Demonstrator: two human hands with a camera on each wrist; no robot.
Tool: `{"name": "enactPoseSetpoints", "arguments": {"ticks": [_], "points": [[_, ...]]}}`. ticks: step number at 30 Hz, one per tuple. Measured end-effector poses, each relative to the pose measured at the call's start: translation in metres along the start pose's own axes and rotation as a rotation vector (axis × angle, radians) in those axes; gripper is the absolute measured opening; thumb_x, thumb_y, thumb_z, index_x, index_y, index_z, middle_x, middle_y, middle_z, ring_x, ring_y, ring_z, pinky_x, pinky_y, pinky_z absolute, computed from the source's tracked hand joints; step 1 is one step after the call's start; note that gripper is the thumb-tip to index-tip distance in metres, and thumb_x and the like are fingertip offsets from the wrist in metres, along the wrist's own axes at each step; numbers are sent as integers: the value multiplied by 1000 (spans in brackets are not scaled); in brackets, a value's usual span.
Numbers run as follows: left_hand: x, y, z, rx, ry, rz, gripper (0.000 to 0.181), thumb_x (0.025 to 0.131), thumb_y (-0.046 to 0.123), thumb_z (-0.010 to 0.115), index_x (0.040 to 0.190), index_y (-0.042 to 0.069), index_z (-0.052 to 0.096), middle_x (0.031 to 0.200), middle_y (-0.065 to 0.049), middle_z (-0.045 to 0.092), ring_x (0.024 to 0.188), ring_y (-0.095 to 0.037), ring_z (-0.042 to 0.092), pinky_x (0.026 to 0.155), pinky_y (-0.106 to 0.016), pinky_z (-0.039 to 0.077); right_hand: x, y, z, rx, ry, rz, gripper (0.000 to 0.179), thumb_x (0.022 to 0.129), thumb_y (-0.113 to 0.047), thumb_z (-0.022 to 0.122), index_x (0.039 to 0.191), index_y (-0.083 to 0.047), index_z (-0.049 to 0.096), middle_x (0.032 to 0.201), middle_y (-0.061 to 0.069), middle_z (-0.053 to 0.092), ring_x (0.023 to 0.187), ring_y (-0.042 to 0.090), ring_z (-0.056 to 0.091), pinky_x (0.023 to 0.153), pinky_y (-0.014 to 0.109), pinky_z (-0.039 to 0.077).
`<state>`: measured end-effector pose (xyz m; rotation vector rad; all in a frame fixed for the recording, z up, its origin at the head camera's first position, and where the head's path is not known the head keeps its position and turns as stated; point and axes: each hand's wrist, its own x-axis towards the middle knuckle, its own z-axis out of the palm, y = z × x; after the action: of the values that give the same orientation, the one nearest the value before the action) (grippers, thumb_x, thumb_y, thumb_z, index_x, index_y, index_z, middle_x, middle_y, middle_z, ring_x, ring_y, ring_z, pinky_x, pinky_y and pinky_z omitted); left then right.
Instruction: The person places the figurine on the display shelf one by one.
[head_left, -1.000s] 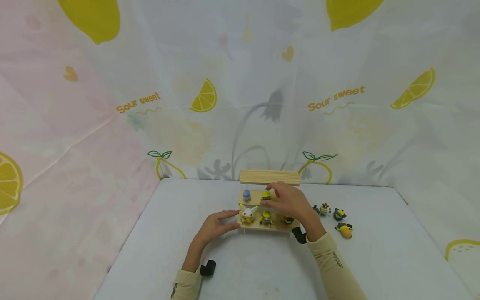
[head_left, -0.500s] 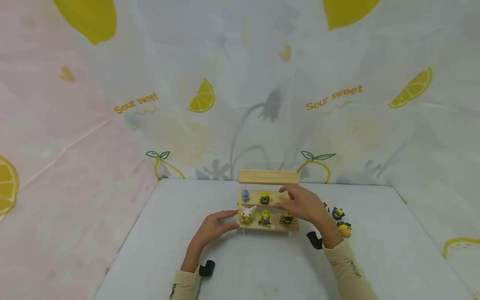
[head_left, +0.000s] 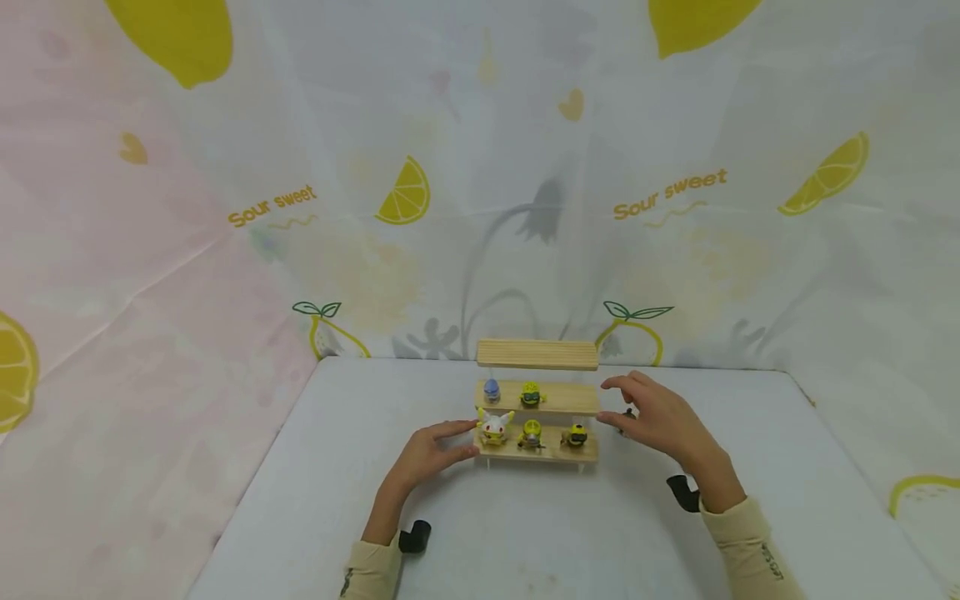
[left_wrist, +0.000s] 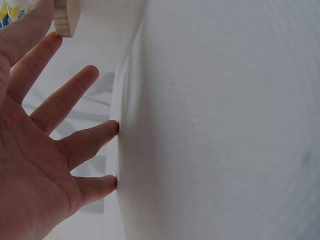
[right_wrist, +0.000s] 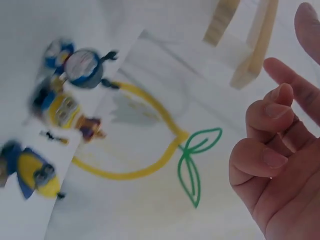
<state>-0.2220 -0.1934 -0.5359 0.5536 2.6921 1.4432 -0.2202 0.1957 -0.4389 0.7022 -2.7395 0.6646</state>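
Observation:
A small wooden tiered shelf (head_left: pixel 537 354) stands near the back of the table. On its middle board are a blue figurine (head_left: pixel 491 391) and a yellow-and-green figurine (head_left: pixel 531 394). The lowest board bears a white-headed figurine with yellow ears (head_left: pixel 494 427), a yellow one (head_left: pixel 532 433) and a dark-goggled one (head_left: pixel 576 435). My left hand (head_left: pixel 431 457) touches the shelf's left end with thumb and index fingertip, its other fingers spread. Beyond the right end, my right hand (head_left: pixel 660 421) holds nothing; its thumb and index finger are apart, other fingers bent.
Right of the shelf lie a grey-and-blue figurine (right_wrist: pixel 82 68), a yellow one with goggles (right_wrist: pixel 65 111) and a blue-caped yellow one (right_wrist: pixel 37 172), mostly hidden by my right hand in the head view. A lemon-printed cloth (head_left: pixel 405 275) hangs behind the white table (head_left: pixel 525 533).
My right hand has moved right, from the yellow-and-green figurine on the middle board to beyond the shelf's end. That figurine stays on the board. The left hand keeps its place.

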Motion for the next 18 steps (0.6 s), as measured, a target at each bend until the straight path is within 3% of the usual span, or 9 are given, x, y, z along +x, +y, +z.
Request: {"name": "enactPoseSetpoints", "arguments": {"ticks": [8, 18], "points": [[0, 1, -1, 7, 7, 30, 50, 83, 46, 77, 127, 25, 69, 131, 4, 63, 129, -26, 52, 107, -52, 39, -23, 28, -7, -34, -12, -41, 40, 79, -32, 84, 113, -16, 70, 83, -13, 47, 69, 7, 45, 54, 23, 39], [0, 0, 0, 8, 5, 28, 51, 83, 48, 77, 127, 26, 69, 130, 6, 63, 130, -26, 51, 109, -50, 38, -48, 47, -8, -89, -185, 99, 47, 75, -26, 87, 118, -14, 71, 85, -6, 50, 67, 7, 41, 54, 25, 35]]}}
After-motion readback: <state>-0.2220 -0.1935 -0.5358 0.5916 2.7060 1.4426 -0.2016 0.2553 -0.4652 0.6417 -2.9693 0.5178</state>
